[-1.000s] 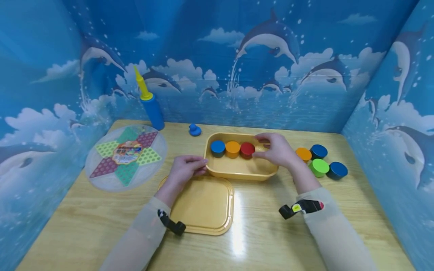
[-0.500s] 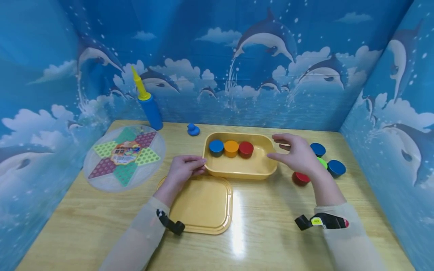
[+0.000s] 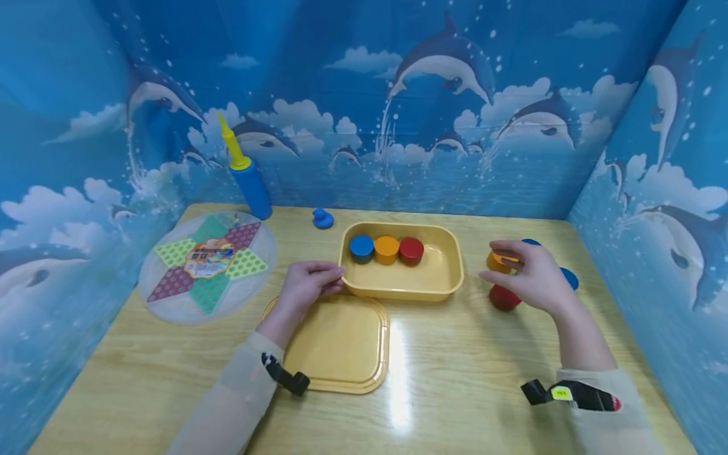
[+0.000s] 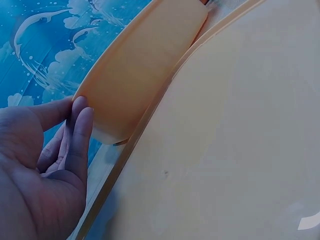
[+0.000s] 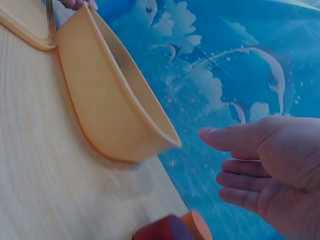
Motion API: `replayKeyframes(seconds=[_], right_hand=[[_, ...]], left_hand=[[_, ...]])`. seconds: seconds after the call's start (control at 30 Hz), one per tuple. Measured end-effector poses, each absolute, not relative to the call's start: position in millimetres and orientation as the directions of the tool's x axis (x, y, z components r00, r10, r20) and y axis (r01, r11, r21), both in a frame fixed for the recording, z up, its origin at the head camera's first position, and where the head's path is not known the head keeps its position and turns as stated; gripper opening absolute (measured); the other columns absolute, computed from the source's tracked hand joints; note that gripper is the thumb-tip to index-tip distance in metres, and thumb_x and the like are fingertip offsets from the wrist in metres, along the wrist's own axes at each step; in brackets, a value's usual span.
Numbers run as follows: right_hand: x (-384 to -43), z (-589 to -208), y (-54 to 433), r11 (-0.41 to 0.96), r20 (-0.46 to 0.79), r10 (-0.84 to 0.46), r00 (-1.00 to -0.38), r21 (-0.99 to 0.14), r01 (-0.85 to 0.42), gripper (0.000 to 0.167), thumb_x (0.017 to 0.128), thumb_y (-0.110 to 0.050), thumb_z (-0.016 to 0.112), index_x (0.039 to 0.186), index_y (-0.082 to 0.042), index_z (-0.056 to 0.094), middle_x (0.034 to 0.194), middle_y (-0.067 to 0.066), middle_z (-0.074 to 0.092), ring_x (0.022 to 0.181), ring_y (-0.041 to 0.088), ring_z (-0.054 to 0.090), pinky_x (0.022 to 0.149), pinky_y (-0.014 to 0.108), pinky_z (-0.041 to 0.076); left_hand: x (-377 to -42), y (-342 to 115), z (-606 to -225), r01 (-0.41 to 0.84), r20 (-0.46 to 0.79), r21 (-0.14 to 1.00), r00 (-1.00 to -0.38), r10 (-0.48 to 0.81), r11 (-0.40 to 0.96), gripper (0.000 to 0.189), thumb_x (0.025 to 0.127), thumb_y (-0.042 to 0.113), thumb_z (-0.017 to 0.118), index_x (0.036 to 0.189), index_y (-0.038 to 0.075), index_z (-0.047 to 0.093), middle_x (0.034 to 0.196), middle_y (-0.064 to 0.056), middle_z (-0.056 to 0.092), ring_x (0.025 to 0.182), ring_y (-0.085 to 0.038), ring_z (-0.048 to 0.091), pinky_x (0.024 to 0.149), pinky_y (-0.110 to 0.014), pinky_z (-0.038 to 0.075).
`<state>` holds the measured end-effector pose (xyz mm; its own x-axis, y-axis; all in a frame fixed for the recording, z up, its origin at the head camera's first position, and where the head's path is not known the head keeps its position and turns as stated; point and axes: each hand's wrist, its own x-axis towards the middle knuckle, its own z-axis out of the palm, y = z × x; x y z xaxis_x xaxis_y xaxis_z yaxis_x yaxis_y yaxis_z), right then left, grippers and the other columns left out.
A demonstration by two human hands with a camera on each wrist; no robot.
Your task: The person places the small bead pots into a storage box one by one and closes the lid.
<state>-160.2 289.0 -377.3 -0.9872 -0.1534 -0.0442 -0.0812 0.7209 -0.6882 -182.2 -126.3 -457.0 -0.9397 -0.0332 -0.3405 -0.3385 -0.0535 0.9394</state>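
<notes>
My left hand (image 3: 304,284) pinches the left rim of a yellow plastic box (image 3: 421,281); in the left wrist view, its thumb and fingertips meet at the box's rim (image 4: 82,90). Inside stand a blue (image 3: 361,249), an orange (image 3: 387,249) and a red (image 3: 411,251) short cylinder in a row. My right hand (image 3: 534,275) is over the loose cylinders right of the box, thumb and fingers apart, holding nothing. Near its fingertips are an orange cylinder (image 3: 499,262) and a red cylinder (image 3: 503,297). Blue cylinders (image 3: 569,278) show partly behind the hand.
A flat yellow lid (image 3: 341,344) lies in front of the box, under the left wrist. On the left is a round star-patterned game board (image 3: 207,265). A blue pump (image 3: 252,189) with a yellow nozzle and a blue toy duck (image 3: 323,218) stand at the back.
My right hand has let go of the red cylinder inside the box, withdrawn from the box and moved right over the loose cylinders. My left hand stays on the box rim.
</notes>
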Motion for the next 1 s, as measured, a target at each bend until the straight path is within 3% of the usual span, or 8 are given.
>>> replayKeyframes(seconds=[0.17, 0.4, 0.8, 1.0], right_hand=[[-151.3, -386.6, 303.0, 0.719, -0.039, -0.128, -0.991, -0.692, -0.066, 0.078, 0.095, -0.04, 0.083, 0.151, 0.004, 0.051, 0.149, 0.028, 0.054, 0.133, 0.048, 0.055, 0.107, 0.059, 0.052], [-141.5, -400.3, 321.1, 0.719, -0.048, -0.131, -0.99, -0.692, -0.062, 0.074, 0.097, -0.029, 0.082, 0.15, 0.009, 0.049, 0.15, 0.031, 0.052, 0.131, 0.051, 0.056, 0.102, 0.054, 0.053], [-134.7, -422.3, 333.3, 0.74, -0.091, -0.116, -0.989, -0.672, -0.024, 0.076, 0.094, -0.031, 0.085, 0.149, 0.007, 0.051, 0.147, 0.029, 0.056, 0.13, 0.048, 0.058, 0.105, 0.058, 0.051], [-135.0, -433.4, 333.9, 0.748, -0.121, -0.108, -0.987, -0.664, 0.0, 0.079, 0.093, -0.034, 0.085, 0.151, 0.005, 0.05, 0.146, 0.028, 0.056, 0.127, 0.047, 0.059, 0.102, 0.058, 0.055]], left_hand=[[-182.2, -126.1, -458.3, -0.34, -0.342, 0.939, -0.939, -0.035, -0.049, 0.029, 0.097, 0.008, 0.079, 0.122, -0.004, 0.073, 0.106, -0.02, 0.075, 0.088, -0.022, 0.076, 0.083, -0.033, 0.066], [-182.6, -125.4, -457.2, -0.358, -0.36, 0.933, -0.932, -0.036, -0.043, 0.028, 0.098, 0.01, 0.079, 0.122, -0.002, 0.073, 0.109, -0.019, 0.075, 0.091, -0.023, 0.076, 0.084, -0.033, 0.066], [-183.4, -126.8, -454.5, -0.384, -0.386, 0.923, -0.921, -0.048, -0.036, 0.027, 0.098, 0.013, 0.079, 0.122, 0.0, 0.074, 0.111, -0.018, 0.074, 0.093, -0.023, 0.076, 0.084, -0.032, 0.066], [-183.0, -125.7, -454.4, -0.378, -0.379, 0.925, -0.924, -0.045, -0.034, 0.027, 0.098, 0.011, 0.079, 0.121, -0.001, 0.074, 0.109, -0.018, 0.074, 0.092, -0.023, 0.076, 0.084, -0.033, 0.066]])
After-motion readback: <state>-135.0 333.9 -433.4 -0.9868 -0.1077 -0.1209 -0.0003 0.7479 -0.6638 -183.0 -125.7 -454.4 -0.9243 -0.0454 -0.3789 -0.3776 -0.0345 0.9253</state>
